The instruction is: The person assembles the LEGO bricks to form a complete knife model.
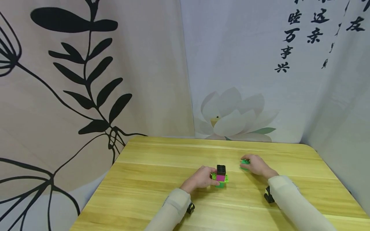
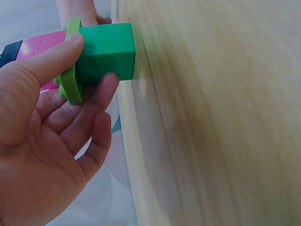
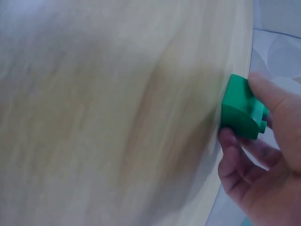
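Note:
My left hand point(image 1: 203, 177) grips a stack of toy building bricks between thumb and fingers. From the bottom up, the stack has a green brick point(image 2: 107, 51), a lime plate point(image 2: 71, 87), magenta bricks point(image 1: 220, 178) and a black brick point(image 1: 221, 169) on top. Off to the right and farther back, my right hand point(image 1: 258, 165) pinches a single green brick point(image 3: 242, 107) with studs on one side and a curved face. The thumb lies on one side of that brick and the fingertips on the other, close to the tabletop.
A light wooden table point(image 1: 162, 157) lies under both hands, its far edge close to a printed curtain point(image 1: 156, 64). Dark watch-like devices point(image 1: 268, 195) are strapped at both wrists, below the beige sleeves point(image 1: 292, 195).

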Available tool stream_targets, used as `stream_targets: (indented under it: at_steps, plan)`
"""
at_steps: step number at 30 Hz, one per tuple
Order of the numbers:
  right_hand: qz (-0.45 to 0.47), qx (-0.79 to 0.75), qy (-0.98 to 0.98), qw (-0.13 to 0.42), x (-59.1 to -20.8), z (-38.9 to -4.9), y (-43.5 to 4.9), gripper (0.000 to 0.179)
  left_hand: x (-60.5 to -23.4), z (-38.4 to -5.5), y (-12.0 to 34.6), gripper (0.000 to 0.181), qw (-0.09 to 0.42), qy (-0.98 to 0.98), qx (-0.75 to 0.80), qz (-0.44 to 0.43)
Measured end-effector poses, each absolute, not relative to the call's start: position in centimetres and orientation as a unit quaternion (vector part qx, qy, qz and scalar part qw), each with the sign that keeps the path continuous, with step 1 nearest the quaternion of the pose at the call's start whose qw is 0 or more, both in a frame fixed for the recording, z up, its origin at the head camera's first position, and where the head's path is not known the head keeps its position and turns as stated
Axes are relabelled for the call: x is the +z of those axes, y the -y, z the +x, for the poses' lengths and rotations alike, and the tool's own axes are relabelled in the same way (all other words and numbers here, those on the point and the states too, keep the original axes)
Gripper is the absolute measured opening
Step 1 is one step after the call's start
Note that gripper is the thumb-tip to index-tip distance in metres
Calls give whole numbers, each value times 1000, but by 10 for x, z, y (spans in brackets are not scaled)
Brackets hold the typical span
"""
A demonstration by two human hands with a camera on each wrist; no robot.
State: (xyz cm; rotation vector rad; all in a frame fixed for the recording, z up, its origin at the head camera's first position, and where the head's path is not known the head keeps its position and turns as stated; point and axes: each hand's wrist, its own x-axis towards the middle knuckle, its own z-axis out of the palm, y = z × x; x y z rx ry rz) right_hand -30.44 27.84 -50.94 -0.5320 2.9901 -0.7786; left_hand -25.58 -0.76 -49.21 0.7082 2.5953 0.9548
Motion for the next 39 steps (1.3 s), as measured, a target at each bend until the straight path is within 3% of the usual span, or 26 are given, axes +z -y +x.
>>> stream_targets:
  at_steps: [16, 27, 39]
  plan:
    - [-215, -260, -941, 17, -500, -286, -266, 30, -497, -258, 7, 43, 145, -898, 333, 249]
    - [-284, -249, -925, -41, -472, -263, -257, 30, -497, -258, 7, 44, 142, -899, 328, 254]
    - [-318, -261, -907, -85, -438, -243, -241, 43, -496, -259, 6, 35, 128, -899, 326, 264]
